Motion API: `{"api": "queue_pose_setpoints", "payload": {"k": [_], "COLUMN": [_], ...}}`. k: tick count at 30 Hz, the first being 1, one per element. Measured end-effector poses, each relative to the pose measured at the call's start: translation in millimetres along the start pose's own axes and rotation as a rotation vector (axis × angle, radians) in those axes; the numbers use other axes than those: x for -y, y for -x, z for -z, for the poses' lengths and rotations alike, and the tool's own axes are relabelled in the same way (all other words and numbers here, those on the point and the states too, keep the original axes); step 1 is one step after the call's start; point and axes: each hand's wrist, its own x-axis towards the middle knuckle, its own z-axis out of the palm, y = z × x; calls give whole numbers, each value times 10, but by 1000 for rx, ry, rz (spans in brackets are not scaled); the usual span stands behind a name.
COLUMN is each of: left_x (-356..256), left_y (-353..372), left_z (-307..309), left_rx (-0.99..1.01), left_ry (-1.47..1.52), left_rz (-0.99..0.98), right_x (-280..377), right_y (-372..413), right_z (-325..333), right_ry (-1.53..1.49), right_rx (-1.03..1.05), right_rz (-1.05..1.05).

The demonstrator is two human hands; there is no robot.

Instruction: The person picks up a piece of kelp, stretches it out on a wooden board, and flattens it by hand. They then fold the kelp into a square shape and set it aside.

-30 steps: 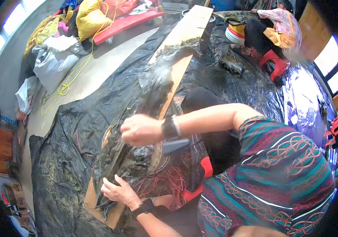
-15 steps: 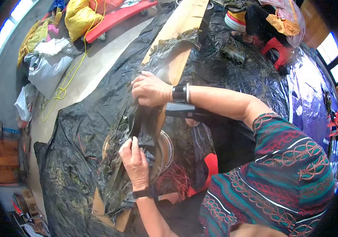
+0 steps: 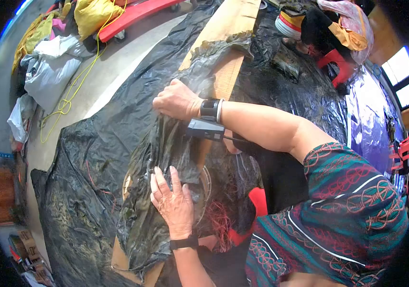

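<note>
A dark, wet, wrinkled leaf-like sheet [image 3: 159, 153] lies draped over a long wooden plank [image 3: 227, 74]. My right hand [image 3: 178, 100], with a wristwatch and a bracelet above it, is closed on the sheet's upper edge; the fingertips are partly hidden. Lower down, my left hand [image 3: 172, 198] rests on the same sheet with its fingers spread, a black band on its wrist. A round bucket rim [image 3: 206, 184] shows partly beside the plank, under the sheet. Red strings [image 3: 220, 219] lie to the right of my left hand.
Black plastic sheeting [image 3: 78, 191] covers the floor. Another person [image 3: 317, 31] sits at the upper right by a white and yellow bucket [image 3: 288, 24]. White bags [image 3: 54, 79], a yellow rope [image 3: 78, 88] and a red board [image 3: 140, 18] are at the upper left.
My left hand has moved slightly right and down, and its fingers have spread from a pinch. My right hand has shifted a little left. The whole view has also shifted slightly.
</note>
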Motion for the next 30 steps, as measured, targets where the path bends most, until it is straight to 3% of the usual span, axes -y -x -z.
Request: {"api": "queue_pose_setpoints", "payload": {"k": [3,5,7,11,13,17,22,27,29,30], "left_x": [-7,3,-6,-3,15,28,6,12,5,5], "left_y": [18,38,37,42,52,59,53,57,51,49], "left_z": [-33,-43,-39,-68,-105,-132,-117,-123,-110,-108], "left_rx": [16,0,5,-3,-49,-63,-68,-53,-53,-53], "left_ry": [-20,-13,15,51,40,37,28,16,12,6], "left_rz": [25,22,54,42,15,4,6,12,10,10], "right_x": [113,282,468,802,896,898,843,933,935,939], "right_y": [-11,-58,-111,26,56,62,93,39,67,66], "right_z": [33,155,165,236,329,388,342,409,388,377], "right_ry": [86,100,29,-81,-4,-161,-262,-168,-178,-224], "right_rx": [52,-236,-257,-92,179,353,388,605,518,374], "right_rz": [-24,3,41,189,237,81,116,166,185,171]}}
